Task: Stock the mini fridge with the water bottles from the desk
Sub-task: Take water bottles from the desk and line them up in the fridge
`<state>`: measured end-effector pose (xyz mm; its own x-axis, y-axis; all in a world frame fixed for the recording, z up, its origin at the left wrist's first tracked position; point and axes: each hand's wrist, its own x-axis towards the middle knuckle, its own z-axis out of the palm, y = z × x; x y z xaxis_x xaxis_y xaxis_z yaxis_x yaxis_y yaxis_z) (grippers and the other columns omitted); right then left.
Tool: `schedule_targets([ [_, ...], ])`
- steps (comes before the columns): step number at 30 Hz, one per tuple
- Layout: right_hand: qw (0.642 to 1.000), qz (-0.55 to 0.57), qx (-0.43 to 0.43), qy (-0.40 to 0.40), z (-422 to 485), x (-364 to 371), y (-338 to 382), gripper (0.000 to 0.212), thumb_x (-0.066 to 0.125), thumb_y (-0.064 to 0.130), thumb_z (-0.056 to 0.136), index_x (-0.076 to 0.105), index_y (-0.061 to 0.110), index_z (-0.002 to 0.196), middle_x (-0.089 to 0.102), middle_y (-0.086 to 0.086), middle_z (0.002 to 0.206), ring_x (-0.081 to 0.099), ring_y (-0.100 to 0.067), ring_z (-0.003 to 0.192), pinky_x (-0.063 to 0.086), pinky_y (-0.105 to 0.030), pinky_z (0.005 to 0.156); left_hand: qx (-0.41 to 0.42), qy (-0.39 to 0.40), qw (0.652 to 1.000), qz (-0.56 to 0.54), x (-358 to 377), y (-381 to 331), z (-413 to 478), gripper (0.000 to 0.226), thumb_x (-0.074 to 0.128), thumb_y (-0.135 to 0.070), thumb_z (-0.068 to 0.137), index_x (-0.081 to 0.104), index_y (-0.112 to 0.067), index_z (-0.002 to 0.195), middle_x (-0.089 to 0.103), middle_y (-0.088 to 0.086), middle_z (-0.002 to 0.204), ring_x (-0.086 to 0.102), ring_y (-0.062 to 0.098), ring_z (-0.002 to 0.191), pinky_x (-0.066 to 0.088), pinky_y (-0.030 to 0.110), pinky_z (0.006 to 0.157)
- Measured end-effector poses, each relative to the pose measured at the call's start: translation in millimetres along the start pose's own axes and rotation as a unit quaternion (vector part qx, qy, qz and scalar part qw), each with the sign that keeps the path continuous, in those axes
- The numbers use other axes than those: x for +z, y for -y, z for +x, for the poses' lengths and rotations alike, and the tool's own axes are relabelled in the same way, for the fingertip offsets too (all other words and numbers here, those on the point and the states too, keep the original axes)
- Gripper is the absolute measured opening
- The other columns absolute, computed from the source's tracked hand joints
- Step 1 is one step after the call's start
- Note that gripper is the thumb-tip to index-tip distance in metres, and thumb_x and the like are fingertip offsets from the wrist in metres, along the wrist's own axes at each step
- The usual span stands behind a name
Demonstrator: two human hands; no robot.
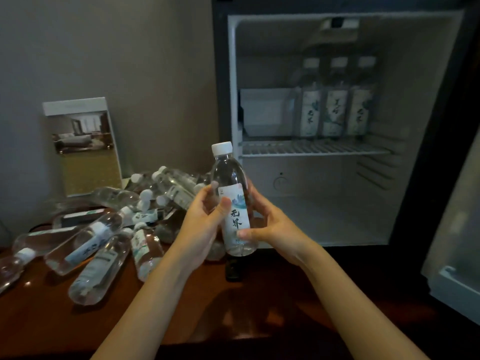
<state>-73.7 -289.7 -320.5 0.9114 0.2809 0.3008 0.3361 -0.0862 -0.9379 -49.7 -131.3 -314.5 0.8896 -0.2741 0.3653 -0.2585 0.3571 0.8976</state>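
Observation:
An upright water bottle (232, 188) with a white cap and a white label is held in front of the open mini fridge (337, 203). My left hand (200, 224) grips its left side, thumb on the label. My right hand (270, 224) holds its right side and lower label. Three labelled bottles (335, 110) stand side by side at the back right of the fridge's wire shelf (272, 149). Several more bottles (98, 242) lie in a loose heap on the dark wooden desk (233, 307) at the left.
A white box (267, 113) sits at the left of the fridge shelf. The fridge door (454, 242) hangs open at the right edge. A brochure card (83, 146) leans on the grey wall behind the bottle heap. The fridge's lower compartment holds nothing.

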Motion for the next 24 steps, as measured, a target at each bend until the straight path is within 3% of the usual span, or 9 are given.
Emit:
schedule_targets([
  [6, 0.986, -0.055, -0.071, -0.143, -12.2, -39.2, 25.0, 0.092, 0.067, -0.008, 0.076, 0.022, 0.050, 0.132, 0.058, 0.001, 0.115, 0.062, 0.002, 0.091, 0.052, -0.017, 0.073, -0.003, 0.089, 0.996, -0.012, 51.5, -7.3, 37.7, 0.044, 0.060, -0.026, 0.074, 0.053, -0.020, 0.116, 0.070, 0.001, 0.109, 0.065, 0.018, 0.105, 0.052, 0.036, 0.090],
  [11, 0.959, -0.061, -0.135, -0.242, 1.9, -68.2, 52.7, 0.094, 0.061, -0.015, 0.076, 0.022, 0.046, 0.136, 0.060, 0.001, 0.116, 0.061, -0.020, 0.107, 0.054, -0.028, 0.085, 0.041, 0.142, 0.988, 0.040, 91.3, -30.0, 75.8, 0.049, 0.059, -0.034, 0.079, 0.048, -0.023, 0.126, 0.067, 0.001, 0.116, 0.064, 0.018, 0.108, 0.050, 0.039, 0.093],
  [14, 0.946, -0.059, -0.161, -0.275, 18.2, -82.7, 69.9, 0.093, 0.056, -0.019, 0.077, 0.021, 0.041, 0.139, 0.055, -0.003, 0.128, 0.058, -0.019, 0.112, 0.054, -0.027, 0.088, 0.073, 0.137, 0.983, 0.093, 107.0, -43.2, 97.0, 0.056, 0.057, -0.041, 0.083, 0.042, -0.022, 0.134, 0.064, 0.000, 0.120, 0.063, 0.016, 0.109, 0.049, 0.040, 0.096],
  [18, 0.940, -0.071, -0.165, -0.288, 41.4, -97.1, 84.3, 0.088, 0.053, -0.020, 0.079, 0.018, 0.024, 0.148, 0.047, -0.012, 0.139, 0.053, -0.013, 0.114, 0.051, -0.017, 0.086, 0.063, 0.116, 0.982, 0.138, 114.9, -49.9, 125.2, 0.057, 0.055, -0.030, 0.091, 0.031, -0.026, 0.142, 0.057, 0.002, 0.130, 0.058, 0.017, 0.115, 0.047, 0.043, 0.098],
  [22, 0.940, -0.078, -0.154, -0.294, 64.3, -105.1, 87.8, 0.085, 0.057, -0.011, 0.083, 0.019, 0.030, 0.147, 0.044, -0.011, 0.140, 0.051, -0.020, 0.120, 0.051, -0.015, 0.080, 0.066, 0.087, 0.981, 0.162, 117.2, -52.5, 146.3, 0.051, 0.052, -0.025, 0.093, 0.033, -0.029, 0.140, 0.055, 0.001, 0.129, 0.056, 0.020, 0.115, 0.048, 0.044, 0.096],
  [24, 0.941, -0.113, -0.135, -0.291, 73.9, -107.5, 87.5, 0.083, 0.059, -0.002, 0.085, 0.017, 0.032, 0.148, 0.043, -0.006, 0.141, 0.049, -0.017, 0.122, 0.050, -0.019, 0.085, 0.071, 0.061, 0.979, 0.178, 117.8, -52.1, 153.1, 0.048, 0.050, -0.024, 0.094, 0.034, -0.031, 0.139, 0.055, -0.001, 0.129, 0.055, 0.019, 0.114, 0.048, 0.041, 0.093],
])
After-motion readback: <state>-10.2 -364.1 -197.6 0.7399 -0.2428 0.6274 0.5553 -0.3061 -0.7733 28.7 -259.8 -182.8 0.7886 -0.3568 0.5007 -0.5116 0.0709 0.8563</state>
